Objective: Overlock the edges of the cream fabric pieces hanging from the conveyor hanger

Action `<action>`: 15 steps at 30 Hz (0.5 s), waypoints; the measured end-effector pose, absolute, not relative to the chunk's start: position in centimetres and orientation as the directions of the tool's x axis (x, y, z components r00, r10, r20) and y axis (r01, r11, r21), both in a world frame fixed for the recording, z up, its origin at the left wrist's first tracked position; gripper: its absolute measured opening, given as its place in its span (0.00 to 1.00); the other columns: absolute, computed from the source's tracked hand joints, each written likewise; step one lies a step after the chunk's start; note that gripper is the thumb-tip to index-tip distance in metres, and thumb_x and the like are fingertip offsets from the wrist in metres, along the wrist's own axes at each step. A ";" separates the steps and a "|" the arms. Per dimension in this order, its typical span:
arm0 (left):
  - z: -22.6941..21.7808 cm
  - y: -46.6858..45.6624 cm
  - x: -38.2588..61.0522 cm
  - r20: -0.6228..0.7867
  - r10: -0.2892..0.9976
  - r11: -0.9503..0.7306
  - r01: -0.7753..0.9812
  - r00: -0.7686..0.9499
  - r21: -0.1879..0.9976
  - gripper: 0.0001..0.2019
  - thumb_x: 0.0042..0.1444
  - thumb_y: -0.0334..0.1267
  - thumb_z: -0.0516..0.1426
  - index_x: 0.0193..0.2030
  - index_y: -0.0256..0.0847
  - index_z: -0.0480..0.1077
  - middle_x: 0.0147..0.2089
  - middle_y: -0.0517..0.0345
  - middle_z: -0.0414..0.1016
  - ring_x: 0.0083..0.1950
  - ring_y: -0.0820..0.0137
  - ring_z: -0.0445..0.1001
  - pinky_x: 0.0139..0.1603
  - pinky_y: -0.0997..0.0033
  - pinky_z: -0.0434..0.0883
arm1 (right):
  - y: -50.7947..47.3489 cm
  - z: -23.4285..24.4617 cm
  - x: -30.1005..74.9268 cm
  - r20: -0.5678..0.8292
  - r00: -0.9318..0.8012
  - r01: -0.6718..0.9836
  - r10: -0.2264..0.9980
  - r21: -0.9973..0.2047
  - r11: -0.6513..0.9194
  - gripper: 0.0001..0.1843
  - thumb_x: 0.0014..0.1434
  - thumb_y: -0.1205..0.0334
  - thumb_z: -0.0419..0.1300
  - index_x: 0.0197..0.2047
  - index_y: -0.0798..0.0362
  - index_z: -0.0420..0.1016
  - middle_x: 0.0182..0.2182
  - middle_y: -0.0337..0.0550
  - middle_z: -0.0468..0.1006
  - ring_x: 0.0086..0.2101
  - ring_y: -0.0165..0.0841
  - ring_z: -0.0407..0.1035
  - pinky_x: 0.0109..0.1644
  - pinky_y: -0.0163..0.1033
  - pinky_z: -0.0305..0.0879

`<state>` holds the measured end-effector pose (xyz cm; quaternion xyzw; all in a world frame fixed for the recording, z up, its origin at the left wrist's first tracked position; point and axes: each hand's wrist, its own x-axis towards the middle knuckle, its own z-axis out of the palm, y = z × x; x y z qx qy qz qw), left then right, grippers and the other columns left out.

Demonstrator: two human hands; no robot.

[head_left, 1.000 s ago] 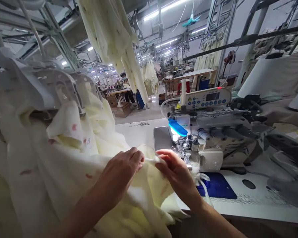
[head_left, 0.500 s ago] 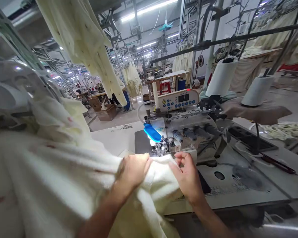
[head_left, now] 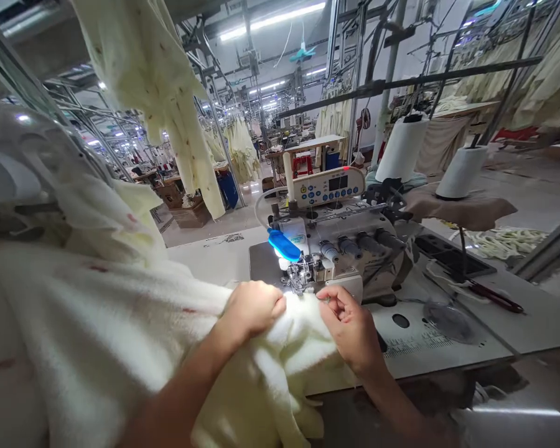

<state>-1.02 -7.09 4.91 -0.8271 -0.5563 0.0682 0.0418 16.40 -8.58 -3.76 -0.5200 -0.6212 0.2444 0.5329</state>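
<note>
A pale cream garment [head_left: 121,323] with small red marks lies bunched over the table's left half and hangs off the front edge. My left hand [head_left: 254,308] is closed in a fist on a fold of it, just in front of the presser foot [head_left: 298,283] of the grey overlock sewing machine [head_left: 340,249]. My right hand [head_left: 348,326] rests on the cloth's edge to the right, thumb and fingers pinched together on the fabric beside the machine's front cover.
The white sewing table [head_left: 448,330] extends right, bearing two white thread cones [head_left: 401,149] on a stand and a dark-handled tool [head_left: 494,297]. A control panel [head_left: 329,185] sits atop the machine. Cream garments [head_left: 168,93] hang overhead; more workstations stretch behind.
Both hands have pushed the garment forward to the presser foot, with the left fist closing on a fold. The view has swung right, showing more of the table.
</note>
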 end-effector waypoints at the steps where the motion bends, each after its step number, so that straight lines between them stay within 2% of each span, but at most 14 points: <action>1: 4.9 -6.6 -1.2 -0.056 0.929 -0.370 0.918 0.366 -0.144 0.17 0.56 0.38 0.44 0.26 0.40 0.72 0.29 0.53 0.76 0.27 0.68 0.71 0.26 0.70 0.57 | -8.3 -3.5 16.4 0.435 0.123 0.427 0.892 -0.834 0.349 0.05 0.55 0.64 0.51 0.34 0.53 0.68 0.16 0.30 0.54 0.17 0.26 0.53 0.22 0.31 0.51; 3: 5.0 -5.8 -1.5 -0.038 0.936 -0.352 0.925 0.351 -0.139 0.17 0.57 0.39 0.44 0.26 0.40 0.71 0.29 0.52 0.76 0.28 0.66 0.72 0.26 0.70 0.59 | -8.2 -3.1 16.4 0.494 0.162 0.498 0.854 -0.788 0.362 0.06 0.56 0.64 0.52 0.34 0.53 0.69 0.19 0.34 0.61 0.21 0.29 0.58 0.26 0.33 0.55; 5: 5.2 -5.7 -1.9 -0.021 0.941 -0.337 0.932 0.337 -0.131 0.19 0.59 0.42 0.43 0.27 0.40 0.71 0.28 0.52 0.75 0.28 0.65 0.72 0.27 0.69 0.61 | -9.3 -3.0 15.9 0.591 0.160 0.524 0.791 -0.730 0.439 0.07 0.57 0.62 0.53 0.35 0.53 0.70 0.26 0.40 0.68 0.29 0.33 0.63 0.32 0.35 0.58; 7: 5.6 -6.3 -2.0 0.002 0.944 -0.328 0.937 0.331 -0.120 0.22 0.61 0.46 0.41 0.29 0.41 0.71 0.28 0.51 0.75 0.28 0.63 0.73 0.28 0.67 0.63 | -11.4 -3.4 14.8 0.628 -0.004 0.487 0.778 -0.679 0.550 0.08 0.59 0.59 0.54 0.35 0.52 0.71 0.29 0.42 0.71 0.32 0.33 0.64 0.35 0.36 0.59; 10: 6.7 -7.9 -1.6 0.049 0.948 -0.309 0.946 0.315 -0.098 0.21 0.62 0.47 0.40 0.38 0.40 0.71 0.31 0.51 0.76 0.31 0.63 0.74 0.31 0.67 0.66 | -14.9 -4.4 12.7 0.481 -0.356 0.364 0.801 -0.719 0.593 0.09 0.60 0.58 0.55 0.30 0.53 0.69 0.25 0.39 0.69 0.28 0.32 0.63 0.31 0.34 0.57; 12: 8.1 -9.1 -1.3 0.100 0.936 -0.331 0.940 0.338 -0.078 0.19 0.61 0.48 0.43 0.49 0.40 0.67 0.42 0.49 0.76 0.43 0.62 0.74 0.41 0.66 0.68 | -16.3 -4.1 12.0 0.448 -0.406 0.256 0.797 -0.781 0.569 0.12 0.62 0.60 0.51 0.28 0.54 0.67 0.26 0.41 0.68 0.29 0.32 0.63 0.32 0.34 0.58; 14: 10.0 -10.4 -1.2 0.127 0.874 -0.469 0.883 0.469 -0.026 0.24 0.59 0.52 0.46 0.59 0.43 0.57 0.56 0.48 0.68 0.57 0.62 0.65 0.54 0.65 0.63 | -16.8 -2.7 12.5 0.499 -0.366 0.081 0.785 -0.824 0.561 0.13 0.63 0.62 0.48 0.29 0.54 0.67 0.29 0.42 0.69 0.32 0.31 0.64 0.35 0.34 0.59; 15: 11.0 -11.2 -1.4 0.108 0.826 -0.558 0.830 0.553 0.015 0.27 0.58 0.54 0.47 0.61 0.45 0.55 0.59 0.50 0.64 0.60 0.63 0.61 0.56 0.65 0.60 | -16.7 -1.6 13.1 0.503 -0.344 -0.010 0.793 -0.846 0.533 0.13 0.64 0.62 0.48 0.29 0.54 0.67 0.29 0.40 0.68 0.31 0.30 0.63 0.35 0.33 0.59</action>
